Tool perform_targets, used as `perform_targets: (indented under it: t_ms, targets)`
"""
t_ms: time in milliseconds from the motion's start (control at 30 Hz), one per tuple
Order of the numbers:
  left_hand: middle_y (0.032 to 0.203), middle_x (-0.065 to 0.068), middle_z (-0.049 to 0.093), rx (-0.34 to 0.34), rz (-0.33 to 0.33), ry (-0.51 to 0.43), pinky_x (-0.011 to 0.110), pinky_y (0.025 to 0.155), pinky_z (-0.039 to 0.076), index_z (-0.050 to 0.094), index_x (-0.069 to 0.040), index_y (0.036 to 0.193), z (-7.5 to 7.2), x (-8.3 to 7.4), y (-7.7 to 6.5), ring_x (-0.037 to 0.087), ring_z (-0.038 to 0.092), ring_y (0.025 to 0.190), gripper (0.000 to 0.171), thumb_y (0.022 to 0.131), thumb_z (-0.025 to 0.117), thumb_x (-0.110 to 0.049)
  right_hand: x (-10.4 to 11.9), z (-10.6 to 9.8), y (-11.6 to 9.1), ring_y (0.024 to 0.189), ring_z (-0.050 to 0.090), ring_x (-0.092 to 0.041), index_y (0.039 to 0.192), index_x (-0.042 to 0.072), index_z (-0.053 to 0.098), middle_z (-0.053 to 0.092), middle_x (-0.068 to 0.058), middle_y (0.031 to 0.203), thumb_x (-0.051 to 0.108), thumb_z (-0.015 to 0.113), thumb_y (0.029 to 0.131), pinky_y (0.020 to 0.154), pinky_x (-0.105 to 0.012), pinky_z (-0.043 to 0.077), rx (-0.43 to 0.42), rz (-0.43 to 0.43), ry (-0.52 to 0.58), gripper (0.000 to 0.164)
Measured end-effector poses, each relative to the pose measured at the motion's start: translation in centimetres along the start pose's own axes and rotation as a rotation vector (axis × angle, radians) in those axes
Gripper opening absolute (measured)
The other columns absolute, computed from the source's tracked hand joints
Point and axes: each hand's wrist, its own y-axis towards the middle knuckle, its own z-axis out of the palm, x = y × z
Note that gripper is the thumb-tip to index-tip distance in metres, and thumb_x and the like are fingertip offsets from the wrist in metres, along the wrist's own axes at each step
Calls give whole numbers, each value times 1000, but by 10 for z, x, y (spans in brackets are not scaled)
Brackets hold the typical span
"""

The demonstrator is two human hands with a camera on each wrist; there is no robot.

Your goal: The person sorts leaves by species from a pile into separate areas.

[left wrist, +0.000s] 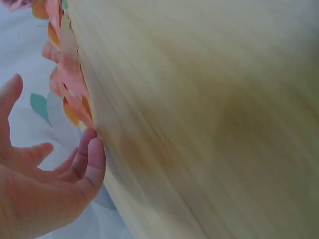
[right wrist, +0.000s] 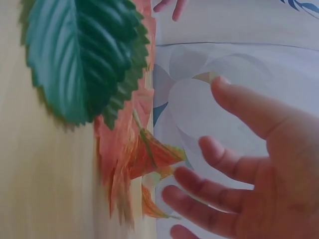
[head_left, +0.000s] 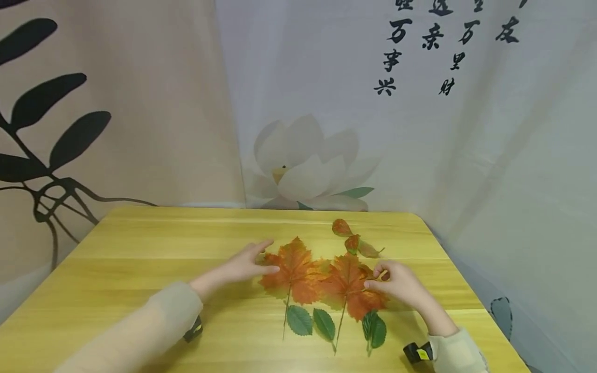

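Two large orange maple leaves lie side by side on the table, a left one (head_left: 295, 264) and a right one (head_left: 345, 277), stems toward the front. At the outer edge of the left leaf is my left hand (head_left: 244, 264), thumb and fingers spread, nothing held. My right hand (head_left: 398, 282) hovers at the right leaf's outer edge; in the right wrist view that hand (right wrist: 244, 179) has its fingers apart with nothing between them. Below the maple leaves lie green leaves: one on the left (head_left: 299, 320), one in the middle (head_left: 324, 324), and an overlapping pair (head_left: 374, 329) on the right.
Behind the right maple leaf, small leaves lie in a slanting row: a reddish one (head_left: 341, 227), a red-green one (head_left: 352, 243) and a brownish one (head_left: 368, 249). The yellow wooden table (head_left: 154, 248) ends at a printed curtain (head_left: 172, 103).
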Motion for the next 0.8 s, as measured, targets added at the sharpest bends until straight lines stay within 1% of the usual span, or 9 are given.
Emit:
perform_targets:
  t_ms: [67, 133, 200, 300, 433, 533, 633, 700, 800]
  targets:
    - [146, 23, 36, 4, 1, 4, 60, 101, 36, 29, -13, 153, 4, 0, 3, 40, 39, 131, 87, 86, 71, -47, -1, 0, -2, 62, 53, -14, 88, 8, 59, 60, -3, 82, 34, 77, 83, 52, -30, 44, 45, 10, 30, 32]
    - [145, 24, 36, 7, 13, 10, 59, 100, 37, 30, -13, 153, 7, 1, 5, 40, 41, 128, 87, 84, 73, -46, -4, 2, -2, 56, 50, -13, 88, 7, 59, 60, -3, 82, 31, 77, 83, 49, -29, 43, 87, 2, 49, 31]
    - [144, 24, 37, 14, 28, 27, 58, 100, 38, 32, -13, 152, 11, 1, 7, 40, 43, 127, 88, 83, 75, -45, -7, 4, -2, 57, 49, -13, 91, 7, 60, 61, -4, 86, 31, 77, 83, 51, -28, 43, 115, -12, 50, 31]
    - [144, 24, 38, 26, 64, 74, 59, 101, 37, 35, -14, 151, 15, 1, 9, 41, 42, 127, 86, 82, 76, -45, -12, 8, 0, 68, 52, -16, 98, 6, 61, 61, -4, 94, 31, 78, 82, 58, -29, 46, 124, -63, 48, 34]
    - [144, 25, 38, 37, 106, 138, 63, 100, 36, 39, -14, 150, 18, 0, 10, 44, 40, 128, 83, 82, 76, -45, -17, 14, 3, 82, 54, -20, 108, 5, 63, 62, -5, 98, 30, 79, 81, 68, -31, 47, 123, -110, 54, 40]
    - [144, 26, 38, 42, 117, 177, 65, 98, 35, 39, -14, 149, 18, -3, 10, 46, 38, 128, 83, 82, 76, -46, -19, 16, 4, 94, 57, -27, 118, 3, 62, 64, -9, 109, 30, 79, 82, 78, -38, 49, 122, -129, 55, 48]
    - [144, 25, 39, 48, 116, 212, 66, 98, 34, 39, -16, 150, 20, -5, 10, 46, 37, 128, 83, 81, 76, -46, -18, 18, 3, 106, 56, -32, 129, 4, 59, 60, -13, 120, 32, 79, 82, 83, -45, 48, 115, -132, 27, 58]
    - [143, 23, 40, 47, 117, 229, 65, 98, 35, 40, -16, 149, 21, -6, 11, 45, 38, 128, 83, 81, 76, -46, -17, 20, 2, 108, 54, -32, 134, 6, 56, 56, -15, 123, 34, 79, 81, 82, -46, 48, 110, -119, 4, 64]
    - [143, 22, 40, 50, 112, 249, 63, 97, 37, 40, -18, 149, 22, -6, 12, 43, 37, 127, 82, 81, 76, -47, -18, 22, 3, 100, 53, -27, 139, 11, 54, 52, -16, 122, 36, 79, 80, 76, -41, 45, 109, -86, -16, 68]
